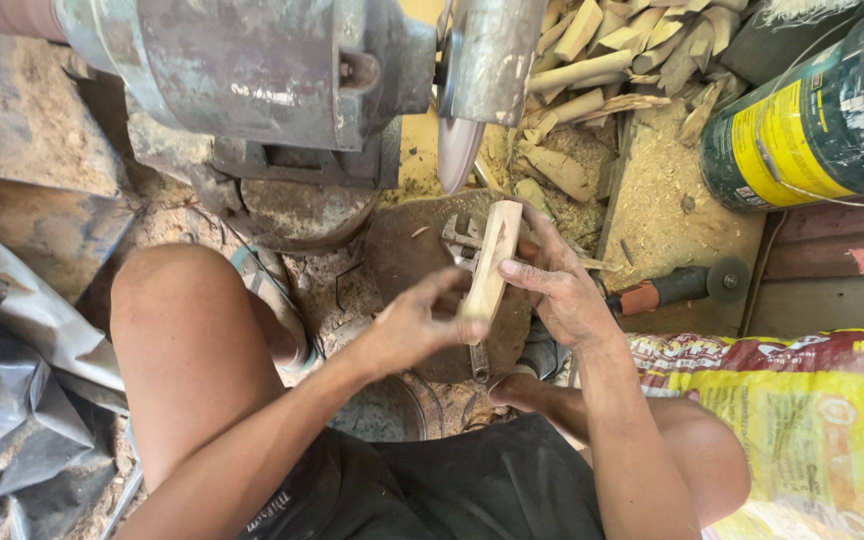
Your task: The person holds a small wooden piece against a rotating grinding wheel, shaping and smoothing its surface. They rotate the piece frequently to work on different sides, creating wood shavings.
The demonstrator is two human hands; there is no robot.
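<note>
1. One big motor point(252, 70) sits at the top of the view, its grinding disc point(457, 150) hanging edge-down just above the hands, near enough for work to be lifted to it.
2. Right of the person lies a yellow sack point(812, 430), its contents hidden.
3. A green-and-yellow can point(802, 120) lies on its side at top right; what it holds cannot be told.
4. Cut wood pieces point(602, 50) are heaped behind the disc.
5. A wood blank point(492, 265) stands nearly upright just below the disc, over a wrench point(464, 245).
6. Left hand point(412, 330) pinches its lower end, fingers closed; right hand point(557, 290) wraps its side.
</note>
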